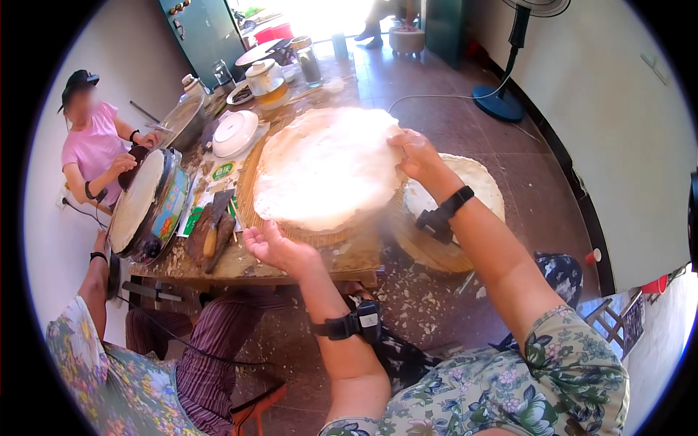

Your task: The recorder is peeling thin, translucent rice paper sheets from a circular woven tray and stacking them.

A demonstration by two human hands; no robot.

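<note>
A large round pale flatbread, its middle washed out by glare, lies or is held over a round woven mat on the wooden table. My right hand grips its right edge. At the lower left edge is my left hand, palm up and fingers apart, its thumb at or very near the rim. A second pale flatbread sits on another woven mat, lower down beside the table, partly hidden by my right forearm.
Left on the table are a cleaver, a white plate and a glass teapot. A person in pink works behind a round griddle; another person sits at lower left. A standing fan is by the wall.
</note>
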